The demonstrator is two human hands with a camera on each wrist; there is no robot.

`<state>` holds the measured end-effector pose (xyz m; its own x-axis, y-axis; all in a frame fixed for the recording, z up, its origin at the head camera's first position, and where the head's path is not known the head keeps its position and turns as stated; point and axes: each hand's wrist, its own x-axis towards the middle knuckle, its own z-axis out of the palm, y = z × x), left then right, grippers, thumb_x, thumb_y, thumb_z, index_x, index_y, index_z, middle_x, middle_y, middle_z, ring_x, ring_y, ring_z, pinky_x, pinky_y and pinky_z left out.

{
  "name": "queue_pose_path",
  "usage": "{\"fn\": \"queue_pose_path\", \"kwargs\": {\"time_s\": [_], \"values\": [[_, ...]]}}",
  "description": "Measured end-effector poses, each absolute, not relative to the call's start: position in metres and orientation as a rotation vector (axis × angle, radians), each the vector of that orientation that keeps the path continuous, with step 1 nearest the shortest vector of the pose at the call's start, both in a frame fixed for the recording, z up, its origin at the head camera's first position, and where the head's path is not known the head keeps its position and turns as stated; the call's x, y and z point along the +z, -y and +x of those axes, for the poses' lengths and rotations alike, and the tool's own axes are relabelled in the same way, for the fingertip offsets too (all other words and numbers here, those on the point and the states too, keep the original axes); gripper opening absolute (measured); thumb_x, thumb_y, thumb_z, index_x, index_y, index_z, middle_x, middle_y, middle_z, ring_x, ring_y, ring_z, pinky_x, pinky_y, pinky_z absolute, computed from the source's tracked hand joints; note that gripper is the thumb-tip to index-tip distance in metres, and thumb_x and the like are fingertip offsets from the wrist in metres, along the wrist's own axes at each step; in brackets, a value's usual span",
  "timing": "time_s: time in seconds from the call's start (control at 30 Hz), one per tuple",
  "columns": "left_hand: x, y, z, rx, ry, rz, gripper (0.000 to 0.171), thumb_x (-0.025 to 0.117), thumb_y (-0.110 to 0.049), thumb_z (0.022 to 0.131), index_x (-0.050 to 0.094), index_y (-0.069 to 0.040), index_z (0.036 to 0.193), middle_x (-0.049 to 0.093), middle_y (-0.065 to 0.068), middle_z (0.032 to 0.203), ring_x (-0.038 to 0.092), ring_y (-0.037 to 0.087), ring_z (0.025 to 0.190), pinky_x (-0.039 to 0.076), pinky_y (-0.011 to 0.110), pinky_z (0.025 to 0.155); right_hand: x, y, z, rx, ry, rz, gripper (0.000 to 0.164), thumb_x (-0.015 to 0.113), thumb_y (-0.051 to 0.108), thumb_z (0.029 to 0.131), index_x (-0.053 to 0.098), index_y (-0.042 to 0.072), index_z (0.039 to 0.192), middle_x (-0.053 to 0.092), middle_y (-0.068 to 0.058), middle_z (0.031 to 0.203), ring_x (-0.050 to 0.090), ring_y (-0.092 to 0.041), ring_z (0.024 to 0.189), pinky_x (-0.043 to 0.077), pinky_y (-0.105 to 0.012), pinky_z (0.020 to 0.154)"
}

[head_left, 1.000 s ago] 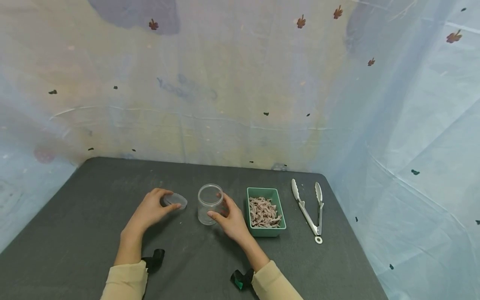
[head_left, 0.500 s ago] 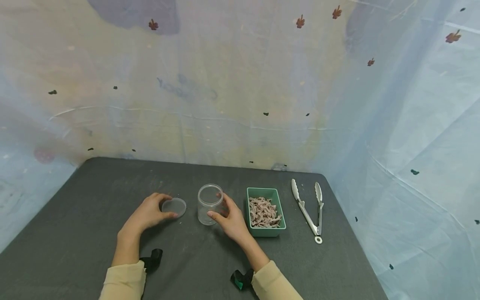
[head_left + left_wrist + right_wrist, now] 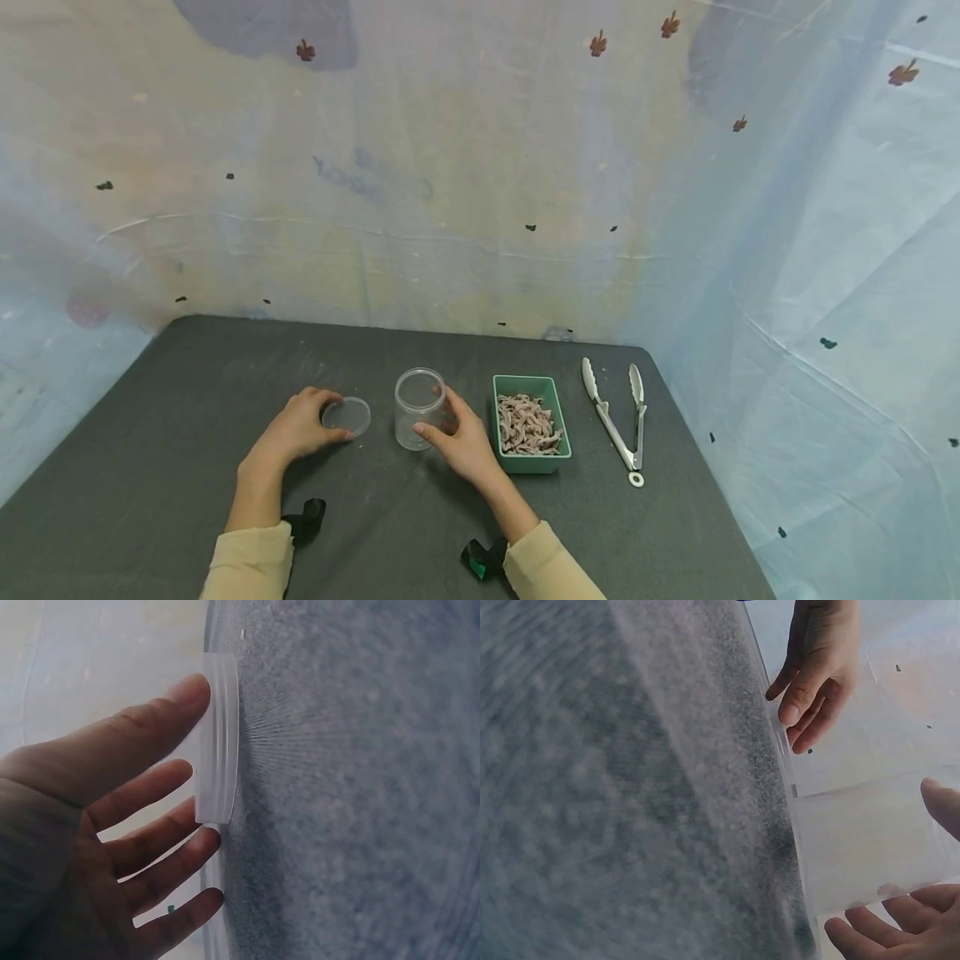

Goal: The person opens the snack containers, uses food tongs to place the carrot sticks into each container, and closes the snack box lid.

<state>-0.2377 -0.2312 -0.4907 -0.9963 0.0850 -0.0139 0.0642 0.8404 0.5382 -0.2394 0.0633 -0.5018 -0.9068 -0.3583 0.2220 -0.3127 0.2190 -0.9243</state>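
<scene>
A round translucent lid [image 3: 351, 414] lies flat on the dark table, seen edge-on as a ridged screw lid in the left wrist view. My left hand [image 3: 300, 427] is right beside it, thumb tip at the lid and the other fingers spread loosely past its edge. A clear, uncovered jar [image 3: 415, 417] stands upright to the right of the lid. My right hand [image 3: 463, 440] holds the jar from its right side, thumb in front and fingers curled behind. In the right wrist view the jar's wall [image 3: 862, 847] shows between thumb and fingers.
Right of the jar is a green rectangular tub [image 3: 534, 465] filled with pinkish-grey strips [image 3: 528, 425]. Metal tongs [image 3: 618, 429] lie spread apart farther right. A patterned plastic sheet [image 3: 450, 167] hangs behind the table [image 3: 405, 533].
The lid went from tilted in my left hand to flat on the table, and the left fingers loosened around it. My right hand and the jar have stayed in place.
</scene>
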Motion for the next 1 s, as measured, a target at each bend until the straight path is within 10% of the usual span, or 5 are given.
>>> {"fn": "queue_pose_path", "kwargs": {"time_s": [0.3, 0.57, 1.0], "values": [[-0.478, 0.222, -0.240, 1.043, -3.006, 0.162, 0.071, 0.072, -0.040, 0.099, 0.048, 0.002, 0.150, 0.033, 0.034, 0.156, 0.031, 0.057, 0.143, 0.035, 0.075, 0.106, -0.487, -0.066, -0.235, -1.838, -2.418, -0.664, 0.077, 0.073, 0.020, 0.100, 0.031, 0.007, 0.164, 0.041, -0.017, 0.162, 0.046, -0.034, 0.145, 0.046, -0.051, 0.112], [-0.466, 0.208, -0.238, 1.528, -3.014, 0.352, 0.056, 0.060, -0.035, 0.108, 0.046, -0.006, 0.154, 0.037, 0.022, 0.157, 0.043, 0.045, 0.139, 0.039, 0.068, 0.107, -0.459, -0.075, -0.230, -1.890, -2.523, -0.722, 0.072, 0.074, 0.022, 0.100, 0.038, 0.010, 0.161, 0.044, -0.012, 0.161, 0.043, -0.034, 0.148, 0.041, -0.053, 0.116], [-0.462, 0.171, -0.239, 1.787, -2.988, 0.593, 0.068, 0.077, -0.018, 0.097, 0.044, -0.006, 0.155, 0.041, 0.018, 0.156, 0.047, 0.039, 0.135, 0.039, 0.062, 0.107, -0.418, -0.137, -0.225, -1.844, -2.883, -0.700, 0.070, 0.075, 0.022, 0.099, 0.041, 0.014, 0.160, 0.045, -0.007, 0.160, 0.043, -0.029, 0.147, 0.042, -0.058, 0.114]]}}
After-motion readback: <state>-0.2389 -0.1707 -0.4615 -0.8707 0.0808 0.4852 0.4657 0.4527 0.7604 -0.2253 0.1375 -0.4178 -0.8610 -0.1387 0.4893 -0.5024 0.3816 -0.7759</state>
